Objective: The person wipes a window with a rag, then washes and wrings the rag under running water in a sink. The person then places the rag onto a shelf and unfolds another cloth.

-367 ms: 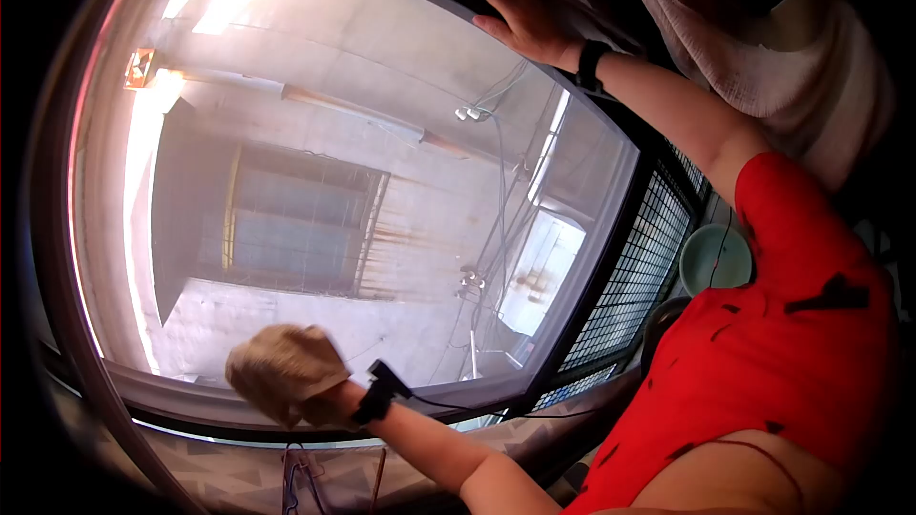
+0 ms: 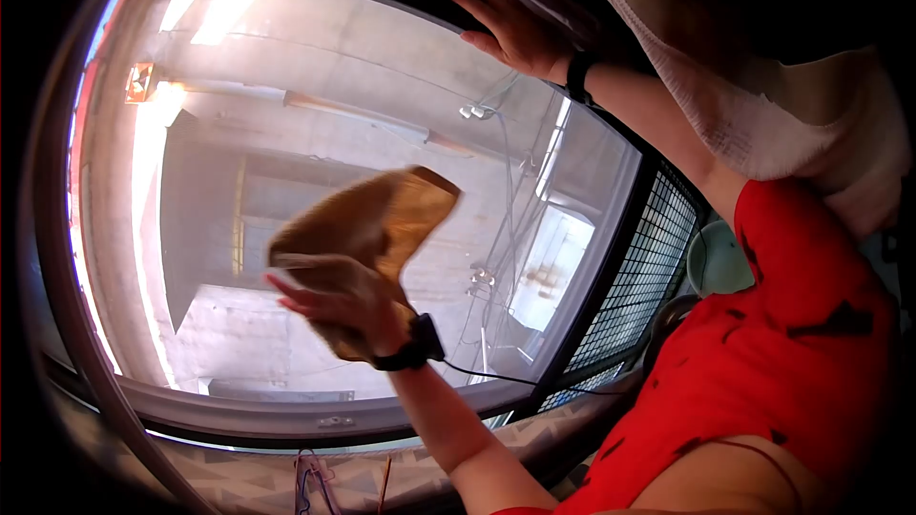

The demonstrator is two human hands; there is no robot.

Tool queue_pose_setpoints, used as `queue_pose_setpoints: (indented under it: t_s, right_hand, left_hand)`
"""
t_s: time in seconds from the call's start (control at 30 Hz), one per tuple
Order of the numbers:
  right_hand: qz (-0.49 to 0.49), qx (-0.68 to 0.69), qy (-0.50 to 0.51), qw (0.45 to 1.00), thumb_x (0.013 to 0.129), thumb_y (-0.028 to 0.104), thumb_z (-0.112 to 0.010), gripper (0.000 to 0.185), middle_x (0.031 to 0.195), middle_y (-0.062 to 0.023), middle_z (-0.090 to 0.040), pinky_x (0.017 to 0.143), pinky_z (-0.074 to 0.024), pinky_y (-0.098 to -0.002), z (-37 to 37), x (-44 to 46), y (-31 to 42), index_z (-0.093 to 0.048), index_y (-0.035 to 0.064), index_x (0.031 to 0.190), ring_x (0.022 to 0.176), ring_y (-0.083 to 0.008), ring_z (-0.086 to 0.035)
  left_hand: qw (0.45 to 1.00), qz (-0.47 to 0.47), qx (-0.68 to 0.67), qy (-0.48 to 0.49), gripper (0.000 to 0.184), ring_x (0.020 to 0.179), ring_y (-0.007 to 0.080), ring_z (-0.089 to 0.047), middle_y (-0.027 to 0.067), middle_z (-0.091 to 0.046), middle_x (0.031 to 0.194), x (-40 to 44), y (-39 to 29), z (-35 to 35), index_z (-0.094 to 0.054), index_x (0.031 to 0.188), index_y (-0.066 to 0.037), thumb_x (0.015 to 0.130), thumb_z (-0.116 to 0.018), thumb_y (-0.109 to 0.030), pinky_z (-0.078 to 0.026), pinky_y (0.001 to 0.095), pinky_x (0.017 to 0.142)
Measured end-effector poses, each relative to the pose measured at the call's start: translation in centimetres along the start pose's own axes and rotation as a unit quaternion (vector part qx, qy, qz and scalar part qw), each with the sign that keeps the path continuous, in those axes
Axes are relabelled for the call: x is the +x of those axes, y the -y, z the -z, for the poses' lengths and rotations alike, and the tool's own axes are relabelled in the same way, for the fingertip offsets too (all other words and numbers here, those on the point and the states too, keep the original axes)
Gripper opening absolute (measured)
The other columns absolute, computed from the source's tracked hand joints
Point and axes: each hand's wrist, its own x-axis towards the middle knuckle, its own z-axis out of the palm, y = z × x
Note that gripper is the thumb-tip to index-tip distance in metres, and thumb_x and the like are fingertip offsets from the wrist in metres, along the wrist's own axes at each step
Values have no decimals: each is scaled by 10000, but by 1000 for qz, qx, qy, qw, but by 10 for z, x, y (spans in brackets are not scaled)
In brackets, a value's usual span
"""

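My left hand, low in the view with a black band at the wrist, is closed on a brown cloth. The cloth is smeared by motion, and its loose end flares up in front of the window glass. Whether it touches the pane, I cannot tell. My right hand, at the top, has its fingers stretched out over the dark edge beside the glass and holds nothing that I can see. Shadow hides part of what it rests on.
A pale cloth hangs beside my right arm. Black wire mesh and a pale green basin are at the right. A pinkish hanger hangs below the window. A thin black cable trails from my left wrist.
My left hand has moved up and right across the window. The cloth, bunched around the hand before, has swung out with a loose end. My right hand stays at the edge.
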Motion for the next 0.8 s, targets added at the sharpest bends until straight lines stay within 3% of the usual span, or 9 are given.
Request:
queue_pose_setpoints:
  t_s: [0.13, 0.17, 0.2, 0.43, 0.63, 0.67, 0.7, 0.77, 0.8]
  right_hand:
    - [-28, -34, 28, 999, 897, 242, -615, 552, 1419, -133, -378, 1004, -405, -408, 7, -2, 4, -396, 114, 1387, 1243, -327, -441]
    - [-11, -59, 21, 998, 893, 255, -618, 552, 1398, -140, -395, 978, -426, -408, 9, -2, 4, -402, 117, 1382, 1210, -323, -468]
    - [-15, -70, 27, 997, 893, 262, -616, 555, 1398, -142, -395, 982, -422, -406, 11, -1, 6, -399, 116, 1383, 1211, -325, -468]
    - [-36, 31, 23, 999, 937, 302, -557, 530, 1418, -134, -377, 1034, -369, -423, 5, 0, 1, -378, 119, 1401, 1279, -325, -401]
    - [-29, -21, 65, 997, 962, 257, -493, 484, 1480, -121, -310, 1118, -241, -456, 13, 3, 0, -380, 122, 1412, 1356, -321, -299]
    - [-28, -23, 64, 997, 962, 257, -493, 484, 1480, -121, -310, 1118, -241, -456, 13, 2, 1, -380, 122, 1412, 1356, -321, -299]
    - [-36, 8, 60, 998, 954, 234, -504, 491, 1483, -116, -309, 1119, -241, -456, 12, 3, 2, -377, 123, 1415, 1358, -321, -298]
    - [-58, 55, 64, 995, 937, 161, -518, 505, 1491, -105, -299, 1119, -249, -453, 12, 4, 1, -371, 131, 1419, 1359, -321, -298]
    - [-57, 80, 70, 993, 940, 133, -502, 496, 1497, -107, -289, 1117, -259, -444, 14, 5, -1, -371, 137, 1418, 1360, -322, -300]
  left_hand:
    - [986, 106, 113, -65, 1086, 1293, 399, -308, 213, -282, 1433, 82, 51, 24, -151, 1453, -9, 699, -750, -512, -293, 522, 1071]
    - [975, 72, 183, -105, 761, 1280, 354, -394, 224, -397, 1385, 109, 53, 33, -303, 1407, 14, 850, -676, -345, -320, 489, 1091]
    - [971, 123, -202, -30, 661, 1326, 302, -356, 194, -378, 1418, 129, 52, 43, -289, 1421, 11, 918, -595, -289, -286, 422, 1124]
    - [965, -98, 245, 0, 559, 1322, 262, -375, 163, -400, 1419, 204, 47, 20, -324, 1416, -27, 960, -499, -299, -272, 401, 1129]
    - [830, -199, 492, 170, 487, 1318, 227, -390, 137, -418, 1420, 160, -43, -83, -353, 1411, -59, 996, -416, -308, -261, 383, 1132]
    - [974, -210, 70, 54, 518, 1345, 241, -357, 136, -414, 1425, 156, -59, -93, -348, 1414, -72, 982, -441, -341, -227, 410, 1145]
    - [924, -225, 304, 60, 641, 1376, 254, -307, 116, -380, 1455, 132, -77, -94, -296, 1439, -81, 925, -528, -386, -182, 441, 1157]
    - [959, -65, -230, 150, 855, 1398, 300, -252, 84, -290, 1513, 94, -104, -107, -216, 1456, -63, 802, -654, -396, -145, 486, 1157]
    - [972, -168, -121, 108, 750, 1403, 312, -241, 97, -286, 1515, 83, -125, -107, -324, 1419, -86, 795, -648, -347, -142, 523, 1146]
